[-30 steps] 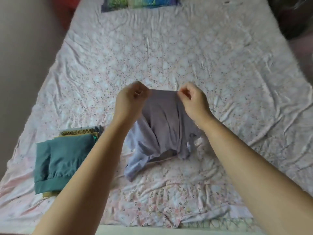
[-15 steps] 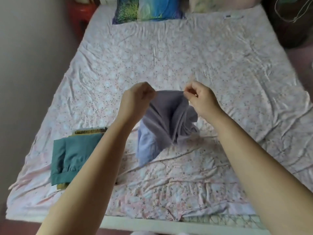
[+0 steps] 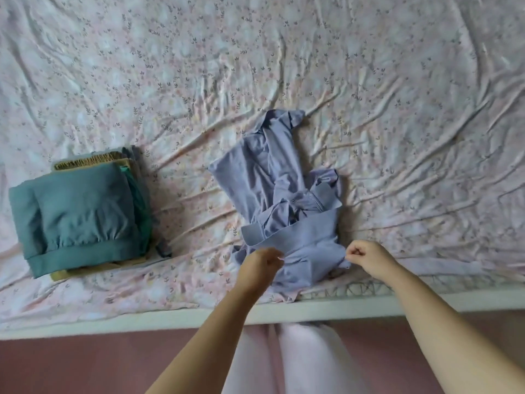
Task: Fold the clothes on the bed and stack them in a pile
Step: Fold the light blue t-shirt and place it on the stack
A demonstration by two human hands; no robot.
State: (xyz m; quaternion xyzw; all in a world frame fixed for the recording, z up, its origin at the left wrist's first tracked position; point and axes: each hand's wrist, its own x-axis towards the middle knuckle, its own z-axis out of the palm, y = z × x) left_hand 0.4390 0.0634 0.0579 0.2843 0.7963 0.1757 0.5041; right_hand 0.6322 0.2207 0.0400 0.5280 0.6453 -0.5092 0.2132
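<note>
Shirt (image 3: 272,194) lies bunched on the bed (image 3: 397,109), close to its front edge. Left hand (image 3: 260,268) and right hand (image 3: 366,258) each pinch its near hem, fingers curled. Step looks like laying it flat before the first fold. Next move needs the crumpled middle pulled out and smoothed. Pile (image 3: 79,220) sits well apart to the left, teal piece on top.

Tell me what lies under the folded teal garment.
Under the teal garment, edges of a yellowish fabric and a grey piece stick out, all on the bed sheet. How many folded items it covers cannot be seen.
</note>
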